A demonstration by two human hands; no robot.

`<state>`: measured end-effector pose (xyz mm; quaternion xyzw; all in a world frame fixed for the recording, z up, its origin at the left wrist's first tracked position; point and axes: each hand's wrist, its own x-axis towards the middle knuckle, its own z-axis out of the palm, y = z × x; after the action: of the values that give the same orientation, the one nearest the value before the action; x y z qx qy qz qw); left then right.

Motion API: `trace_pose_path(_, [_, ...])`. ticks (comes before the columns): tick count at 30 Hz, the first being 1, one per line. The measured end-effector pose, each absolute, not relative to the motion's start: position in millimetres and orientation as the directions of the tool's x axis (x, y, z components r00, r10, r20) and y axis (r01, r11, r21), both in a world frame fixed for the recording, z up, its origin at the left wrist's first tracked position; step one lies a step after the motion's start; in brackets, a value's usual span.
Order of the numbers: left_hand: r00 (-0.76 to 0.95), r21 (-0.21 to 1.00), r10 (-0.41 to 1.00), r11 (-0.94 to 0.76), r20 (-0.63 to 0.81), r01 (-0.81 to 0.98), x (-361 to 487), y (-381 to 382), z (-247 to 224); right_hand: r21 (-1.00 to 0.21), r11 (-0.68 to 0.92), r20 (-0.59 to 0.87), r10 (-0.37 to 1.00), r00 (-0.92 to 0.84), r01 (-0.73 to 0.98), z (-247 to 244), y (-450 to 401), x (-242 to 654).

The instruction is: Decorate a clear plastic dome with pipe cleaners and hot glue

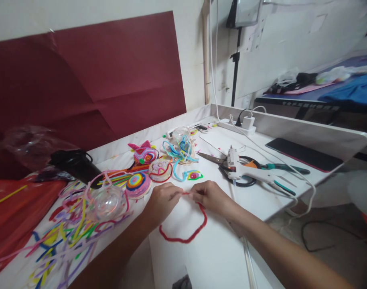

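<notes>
A red pipe cleaner (183,241) hangs in a loose curve below my hands, over the white surface. Its upper part runs between my left hand (165,202) and my right hand (211,197), both pinched on it with a short red stretch showing between the fingertips. Just beyond my hands lie a small eye-shaped piece (194,175) in green, yellow and pink, a round piece with a red strand (160,170) and a disc of coloured rings (138,184).
Loose coloured pipe cleaners (78,228) and a clear plastic ball (108,203) lie at the left. At the right are a white glue gun (246,170), scissors (211,158), pliers (287,168) and a dark phone (303,154). A white cable crosses the table's right side.
</notes>
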<state>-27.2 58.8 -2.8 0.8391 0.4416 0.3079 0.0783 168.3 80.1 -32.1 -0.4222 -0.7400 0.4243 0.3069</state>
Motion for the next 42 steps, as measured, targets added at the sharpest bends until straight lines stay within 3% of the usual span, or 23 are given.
trace_pose_path(4, [0.359, 0.464, 0.835, -0.535, 0.418, 0.706, -20.5, 59.4, -4.7, -0.931, 0.235, 0.125, 0.924, -0.362, 0.278, -37.7, 81.4, 164.2])
trace_pose_path(10, [0.253, 0.604, 0.909, -0.411, 0.332, 0.683, -14.5, 59.4, -8.1, -0.993, 0.056, 0.024, 0.960, -0.279, 0.106, -38.6, 78.0, 157.5])
trace_pose_path(19, [0.201, 0.683, 0.967, -0.252, 0.155, 0.685, -21.0, 70.1, -4.2, -0.993, -0.109, -0.116, 0.902, -0.416, 0.042, -40.4, 84.9, 160.1])
trace_pose_path(25, [0.215, 0.739, 0.976, -0.159, 0.020, 0.655, -32.0, 88.6, -7.8, -0.983, -0.052, -0.124, 0.899, -0.421, 0.177, -38.9, 102.0, 160.1])
trace_pose_path(32, [0.194, 0.710, 0.980, -0.162, 0.037, 0.685, -39.9, 114.3, -22.6, -0.930, -0.014, -0.152, 0.925, -0.349, 0.367, -28.2, 109.4, 153.4])
trace_pose_path(42, [0.306, 0.579, 0.943, -0.322, 0.129, 0.749, -39.2, 119.0, -29.5, -0.680, 0.212, -0.012, 0.954, -0.299, 0.702, -24.6, 108.3, 148.7])
